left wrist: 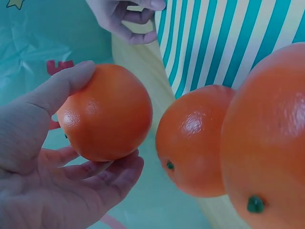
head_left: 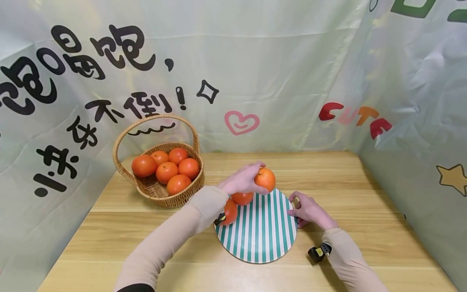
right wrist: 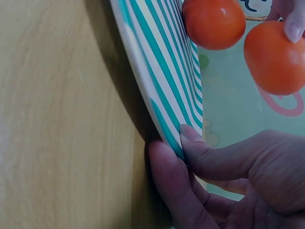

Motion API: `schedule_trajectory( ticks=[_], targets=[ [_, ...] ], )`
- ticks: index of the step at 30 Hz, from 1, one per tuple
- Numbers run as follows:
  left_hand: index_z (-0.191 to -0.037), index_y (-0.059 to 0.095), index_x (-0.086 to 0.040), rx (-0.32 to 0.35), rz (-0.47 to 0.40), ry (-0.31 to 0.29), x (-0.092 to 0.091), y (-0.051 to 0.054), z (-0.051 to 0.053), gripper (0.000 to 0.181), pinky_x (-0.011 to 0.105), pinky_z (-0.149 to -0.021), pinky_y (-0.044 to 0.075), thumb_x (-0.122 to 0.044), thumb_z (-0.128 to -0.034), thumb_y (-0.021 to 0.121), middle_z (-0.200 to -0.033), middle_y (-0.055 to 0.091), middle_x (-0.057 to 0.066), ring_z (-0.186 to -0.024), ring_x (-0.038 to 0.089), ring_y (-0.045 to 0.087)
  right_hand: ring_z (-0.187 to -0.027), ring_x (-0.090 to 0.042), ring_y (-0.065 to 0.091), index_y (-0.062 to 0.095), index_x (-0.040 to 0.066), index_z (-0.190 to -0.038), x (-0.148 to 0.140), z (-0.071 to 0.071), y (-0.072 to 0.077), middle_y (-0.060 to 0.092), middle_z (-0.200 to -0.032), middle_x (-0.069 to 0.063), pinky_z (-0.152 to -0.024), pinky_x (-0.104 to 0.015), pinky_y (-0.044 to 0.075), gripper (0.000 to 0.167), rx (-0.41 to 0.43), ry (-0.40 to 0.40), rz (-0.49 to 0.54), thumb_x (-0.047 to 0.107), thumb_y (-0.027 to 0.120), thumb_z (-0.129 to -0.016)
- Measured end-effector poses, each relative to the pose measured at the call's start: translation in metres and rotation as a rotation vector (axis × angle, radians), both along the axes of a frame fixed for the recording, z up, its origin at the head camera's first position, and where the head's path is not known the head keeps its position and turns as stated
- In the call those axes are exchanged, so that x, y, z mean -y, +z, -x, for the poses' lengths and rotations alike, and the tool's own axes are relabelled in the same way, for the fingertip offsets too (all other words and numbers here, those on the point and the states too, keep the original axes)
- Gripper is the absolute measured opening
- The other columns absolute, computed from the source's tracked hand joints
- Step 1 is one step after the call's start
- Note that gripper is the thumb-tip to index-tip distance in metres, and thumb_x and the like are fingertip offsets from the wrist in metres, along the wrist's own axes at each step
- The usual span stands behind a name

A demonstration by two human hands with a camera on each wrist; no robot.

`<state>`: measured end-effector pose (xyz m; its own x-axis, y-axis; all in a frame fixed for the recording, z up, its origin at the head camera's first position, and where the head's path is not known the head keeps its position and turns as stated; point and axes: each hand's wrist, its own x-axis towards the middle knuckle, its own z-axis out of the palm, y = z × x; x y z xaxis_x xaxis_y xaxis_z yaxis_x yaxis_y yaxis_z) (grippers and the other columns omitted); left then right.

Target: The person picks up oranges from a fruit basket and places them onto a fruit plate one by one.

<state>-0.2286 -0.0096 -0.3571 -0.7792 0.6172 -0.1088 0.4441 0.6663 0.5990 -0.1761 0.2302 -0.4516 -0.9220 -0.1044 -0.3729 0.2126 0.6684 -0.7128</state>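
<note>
Left grip (head_left: 243, 181), clasping one fruit (head_left: 266, 179), and sleeve (head_left: 175, 239) partly hide two others (head_left: 230, 213) on the striped board (head_left: 259, 237); right grip (head_left: 308, 210) pinches its edge; basket (head_left: 187, 194) holds six more (head_left: 167, 172).

Beige sleeves (head_left: 166, 243) are worn, the left edged in black; yellow-marked black devices (head_left: 314, 254) are mounted near the sleeves' cuffs (head_left: 215, 198).
</note>
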Motion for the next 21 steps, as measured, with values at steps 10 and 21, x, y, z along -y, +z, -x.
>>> schedule_trajectory(
  ticks=[10, 21],
  targets=[
    [-0.151, 0.038, -0.014, 0.06, 0.065, 0.022, -0.012, -0.011, 0.002, 0.076, 0.034, -0.096, 0.046, -0.029, -0.0877, 0.078, -0.135, 0.056, 0.005, -0.109, 0.019, 0.053, -0.055, -0.019, 0.06, 0.049, 0.001, -0.123, 0.001, 0.0, -0.001, 0.055, -0.08, -0.012, -0.051, -0.033, 0.057, 0.035, 0.006, -0.008, -0.007, 0.002, 0.067, -0.093],
    [-0.151, 0.039, -0.017, 0.08, 0.144, 0.048, -0.024, -0.019, 0.003, 0.077, 0.035, -0.097, 0.046, -0.03, -0.0869, 0.079, -0.137, 0.056, 0.004, -0.109, 0.02, 0.054, -0.053, -0.018, 0.059, 0.048, 0.002, -0.122, 0.001, 0.0, -0.002, 0.055, -0.078, -0.01, -0.05, -0.033, 0.057, 0.034, -0.001, -0.006, -0.003, 0.002, 0.067, -0.093]
  ],
)
